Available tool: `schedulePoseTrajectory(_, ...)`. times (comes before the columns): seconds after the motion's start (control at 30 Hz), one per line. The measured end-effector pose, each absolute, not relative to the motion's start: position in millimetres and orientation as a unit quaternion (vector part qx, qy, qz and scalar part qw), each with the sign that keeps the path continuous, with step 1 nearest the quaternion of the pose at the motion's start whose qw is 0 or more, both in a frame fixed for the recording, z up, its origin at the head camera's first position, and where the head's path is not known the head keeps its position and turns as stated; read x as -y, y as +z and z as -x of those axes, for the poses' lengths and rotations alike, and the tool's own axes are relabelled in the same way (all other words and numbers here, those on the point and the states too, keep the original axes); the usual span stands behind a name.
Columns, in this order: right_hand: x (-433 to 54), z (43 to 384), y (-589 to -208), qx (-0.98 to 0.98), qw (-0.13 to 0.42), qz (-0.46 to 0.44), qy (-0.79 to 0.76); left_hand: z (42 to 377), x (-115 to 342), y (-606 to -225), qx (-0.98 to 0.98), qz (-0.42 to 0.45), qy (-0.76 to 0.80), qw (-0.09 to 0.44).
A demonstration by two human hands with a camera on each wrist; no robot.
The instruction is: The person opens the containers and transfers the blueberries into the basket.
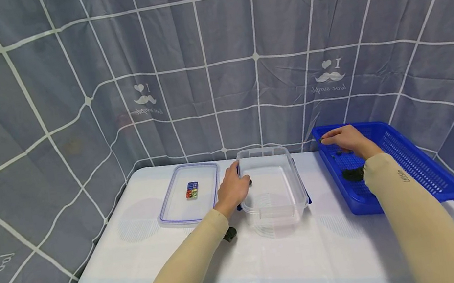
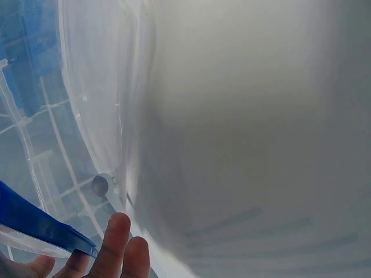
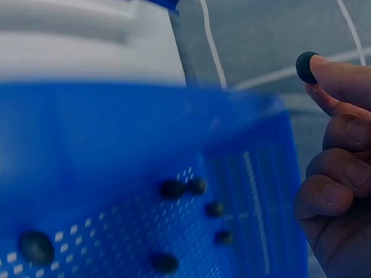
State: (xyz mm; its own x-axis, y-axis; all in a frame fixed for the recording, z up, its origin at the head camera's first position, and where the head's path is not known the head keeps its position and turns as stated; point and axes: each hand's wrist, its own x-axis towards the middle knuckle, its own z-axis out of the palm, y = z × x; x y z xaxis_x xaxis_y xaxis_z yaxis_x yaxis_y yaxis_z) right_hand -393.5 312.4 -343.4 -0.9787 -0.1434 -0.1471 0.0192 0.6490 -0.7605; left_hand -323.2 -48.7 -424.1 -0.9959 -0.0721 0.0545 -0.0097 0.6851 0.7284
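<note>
At the left side of a clear plastic box, my left hand grips the wall near its rim. The left wrist view shows its fingers beside a blue latch. One dark ball shows through the clear wall. My right hand is raised over the left far part of a blue basket. Between thumb and fingertip it pinches a small dark ball, with the other fingers curled. Several similar dark balls lie on the basket's perforated floor.
Left of the box, a clear lid with a blue seal and a small fruit-coloured label lies flat. A white patterned cloth covers the table. Grey checked curtains hang behind and at both sides.
</note>
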Motion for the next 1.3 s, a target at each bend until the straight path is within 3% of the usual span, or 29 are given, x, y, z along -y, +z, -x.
schedulePoseTrajectory(0.7, -363.0, 381.1, -381.0, -0.9, 0.11, -0.012, -0.422, 325.0, 47.4, -425.2, 0.917, -0.027, -0.397, 0.035)
schedulePoseTrajectory(1.3, -330.1, 393.7, -371.3, -0.912, 0.08, 0.031, -0.401, 324.9, 49.0, -424.1, 0.917, -0.025, -0.397, 0.04)
